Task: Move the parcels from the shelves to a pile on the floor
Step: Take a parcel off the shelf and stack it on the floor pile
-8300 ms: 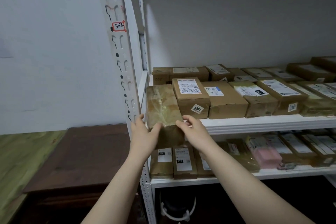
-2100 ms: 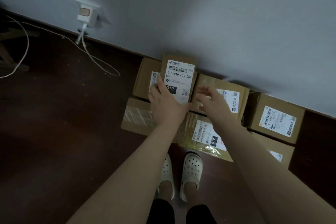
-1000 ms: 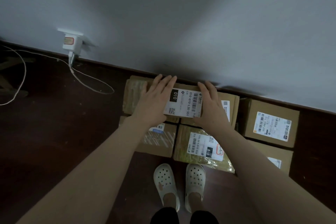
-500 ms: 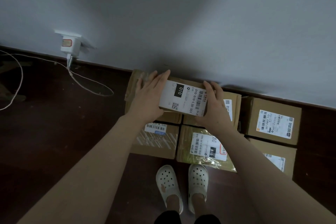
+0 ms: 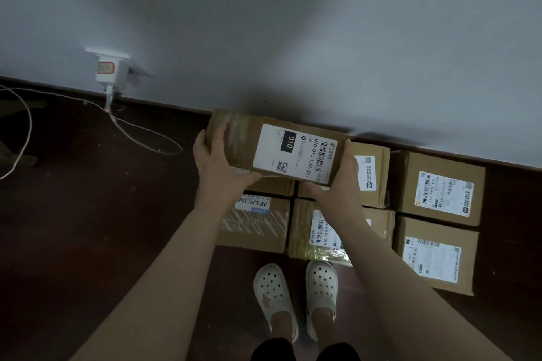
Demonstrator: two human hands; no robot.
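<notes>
The left hand and right hand grasp a parcel over the pile; a cable lies left of the pile.

Brown parcel with white label; cream clogs.

Pkg now up off pile

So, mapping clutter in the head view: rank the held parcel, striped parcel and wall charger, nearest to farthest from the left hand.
1. Held parcel: in the left hand.
2. Striped parcel: on the floor below the wrist.
3. Wall charger: far left, on the wall.
</notes>
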